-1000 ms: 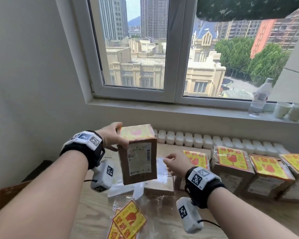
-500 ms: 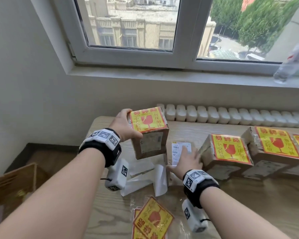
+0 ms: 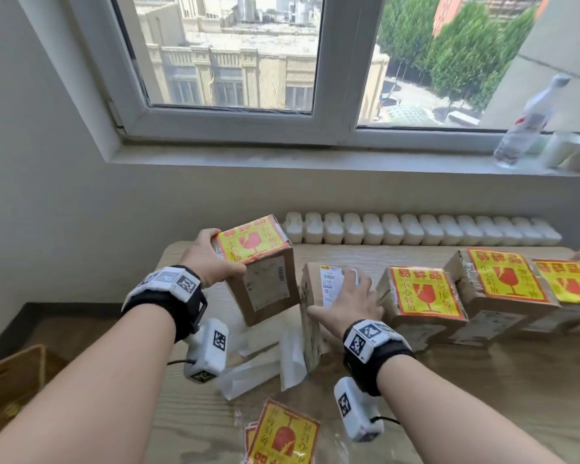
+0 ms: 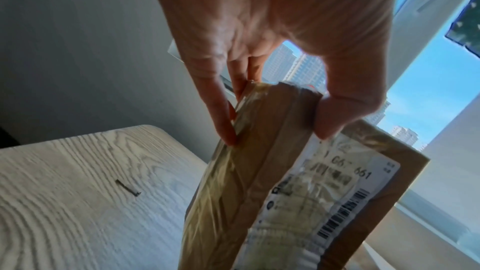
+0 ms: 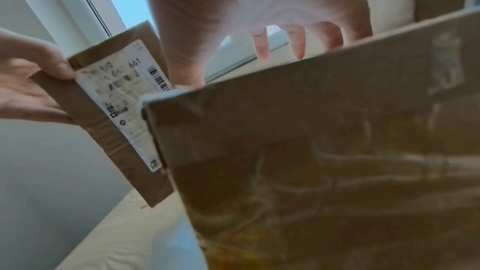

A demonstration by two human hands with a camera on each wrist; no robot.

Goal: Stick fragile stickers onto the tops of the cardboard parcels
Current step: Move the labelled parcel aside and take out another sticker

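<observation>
Left hand (image 3: 211, 262), centre-left of the head view, grips a stickered parcel (image 3: 265, 283) by its upper left edge, thumb on the front face and fingers behind, the box tilted and held above the wooden table (image 3: 482, 380). Its top carries a yellow-and-red fragile sticker (image 3: 252, 241); its front face carries a white shipping label (image 3: 268, 286). Right hand (image 3: 349, 303), at centre frame, rests spread on top of an unstickered parcel (image 3: 312, 329) standing on the table, fingers curled over its far edge and thumb along the near edge; a white label (image 3: 330, 283) lies on that top. To the right, a row of parcels (image 3: 422, 296) stands along the table toward the right edge of the frame, each with a fragile sticker on top. At lower centre, loose fragile stickers (image 3: 282, 433) lie in a clear bag, with white backing papers (image 3: 265, 366) just above them. Behind the table runs a white radiator (image 3: 416, 229). At upper right, a plastic bottle (image 3: 529, 125) stands on the windowsill (image 3: 282, 159).
</observation>
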